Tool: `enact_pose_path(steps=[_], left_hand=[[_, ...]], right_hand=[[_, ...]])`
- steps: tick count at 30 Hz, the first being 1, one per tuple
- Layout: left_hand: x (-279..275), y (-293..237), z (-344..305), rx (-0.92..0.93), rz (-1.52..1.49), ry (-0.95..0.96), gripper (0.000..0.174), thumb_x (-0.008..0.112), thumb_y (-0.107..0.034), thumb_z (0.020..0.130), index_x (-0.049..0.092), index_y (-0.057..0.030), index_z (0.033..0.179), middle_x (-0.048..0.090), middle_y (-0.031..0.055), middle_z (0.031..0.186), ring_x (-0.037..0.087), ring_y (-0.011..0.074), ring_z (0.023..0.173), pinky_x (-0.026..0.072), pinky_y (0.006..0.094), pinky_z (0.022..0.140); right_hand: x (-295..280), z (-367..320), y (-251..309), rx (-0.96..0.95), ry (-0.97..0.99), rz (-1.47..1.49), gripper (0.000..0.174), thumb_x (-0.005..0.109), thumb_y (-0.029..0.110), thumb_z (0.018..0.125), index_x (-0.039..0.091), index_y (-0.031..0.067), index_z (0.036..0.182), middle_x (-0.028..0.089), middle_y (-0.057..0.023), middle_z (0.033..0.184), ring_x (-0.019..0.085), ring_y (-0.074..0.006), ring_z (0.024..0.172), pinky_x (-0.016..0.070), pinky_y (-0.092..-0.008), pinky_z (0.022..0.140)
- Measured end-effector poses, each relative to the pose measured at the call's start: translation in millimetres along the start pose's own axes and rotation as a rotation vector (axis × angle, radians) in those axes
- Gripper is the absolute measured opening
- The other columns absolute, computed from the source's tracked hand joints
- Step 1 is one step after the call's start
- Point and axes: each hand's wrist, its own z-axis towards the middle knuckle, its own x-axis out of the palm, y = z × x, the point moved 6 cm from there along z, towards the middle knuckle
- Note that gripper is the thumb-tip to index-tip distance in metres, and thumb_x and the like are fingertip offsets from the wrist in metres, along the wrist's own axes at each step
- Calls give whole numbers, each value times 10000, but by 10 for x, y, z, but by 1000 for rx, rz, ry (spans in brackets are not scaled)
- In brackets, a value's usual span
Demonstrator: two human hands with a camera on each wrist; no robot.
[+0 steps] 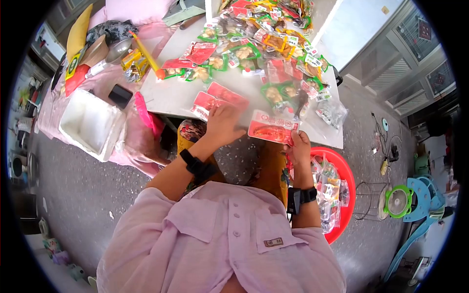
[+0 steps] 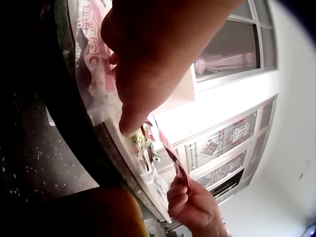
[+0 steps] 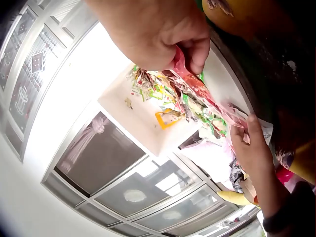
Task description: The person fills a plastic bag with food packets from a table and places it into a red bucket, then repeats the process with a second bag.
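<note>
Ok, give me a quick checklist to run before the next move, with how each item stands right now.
1. Right hand has a grip: ok, thumb and fingers pinch the right end of a red packet.
2. Held packet's seal intact: cannot tell, its edges are too small to judge.
3. Left hand clear of packets: not ok, it lies over the pair of red packets at the table's front.
4. Red tub close by: ok, it stands beside the right arm, with packets already inside.
5. Tabletop heap sorted by kind: not ok, red, green-edged and orange-edged packets lie mixed.
</note>
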Motion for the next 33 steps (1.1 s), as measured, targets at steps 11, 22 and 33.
enact_pose_path(steps=[11, 22, 33], left_hand=[[-145, 59, 45, 27, -297, -166, 77, 457, -39, 652, 479, 14, 703, 496, 174, 719, 477, 347, 737, 386, 409, 677], [60, 97, 19, 34, -357, -210, 194, 463, -84, 673, 543, -71, 849, 517, 130, 770, 478, 314, 762, 374, 416, 679], [-121, -163, -52, 56, -150, -216, 119, 515, -82, 639, 512, -28, 746, 516, 126, 874, 464, 315, 899, 360, 407, 770]], right_hand=[[226, 18, -331, -23, -72, -118, 138, 466, 174, 820, 482, 39, 839, 524, -20, 719, 508, -79, 578, 456, -207, 459], [633, 162, -367, -24, -83, -51, 127, 459, 149, 812, 443, 43, 880, 502, -43, 756, 524, -127, 612, 471, -238, 461], [1187, 227, -567, 25, 192, -245, 57, 448, 57, 755, 482, 26, 722, 459, -27, 615, 444, -108, 503, 366, -221, 410]])
